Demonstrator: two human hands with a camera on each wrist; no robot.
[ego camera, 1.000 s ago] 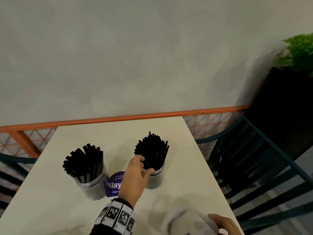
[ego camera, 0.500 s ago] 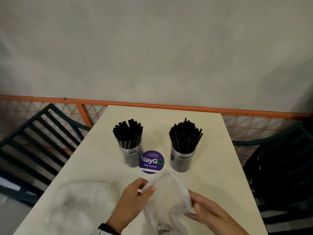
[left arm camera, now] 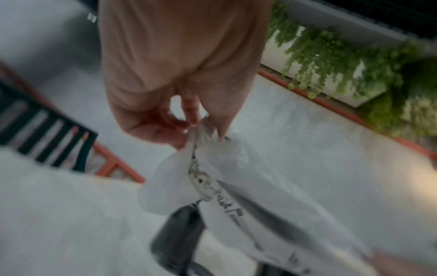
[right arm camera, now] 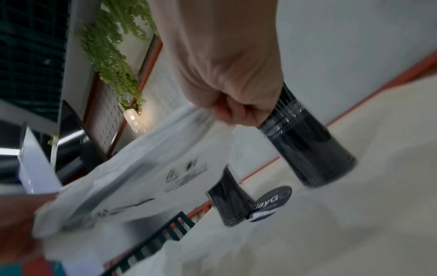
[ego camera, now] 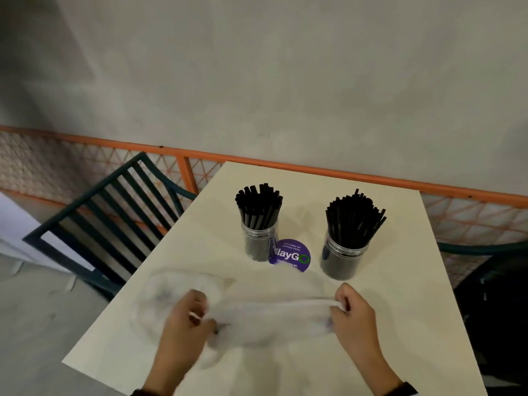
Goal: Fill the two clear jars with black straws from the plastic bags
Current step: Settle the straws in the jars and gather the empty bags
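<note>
Two clear jars stand upright on the cream table [ego camera: 400, 352], both packed with black straws: the left jar [ego camera: 258, 241] and the right jar [ego camera: 344, 257]. In front of them a thin clear plastic bag [ego camera: 274, 318] with black print is stretched between my hands. My left hand [ego camera: 197, 315] pinches its left end [left arm camera: 201, 134] and my right hand [ego camera: 340, 307] grips its right end [right arm camera: 212, 119]. I see no straws inside this bag. A second clear plastic bag [ego camera: 177, 292] lies flat on the table behind my left hand.
A round purple sticker [ego camera: 291, 255] lies between the jars. A dark slatted chair [ego camera: 108, 218] stands left of the table and another chair [ego camera: 491, 310] to the right. An orange rail [ego camera: 314, 167] runs along the grey wall. Green plants [left arm camera: 354, 65] hang nearby.
My left hand left the right jar's straws and came back to the bag. Both hands have since moved apart, pulling the bag out wide. The head view swung from right to left.
</note>
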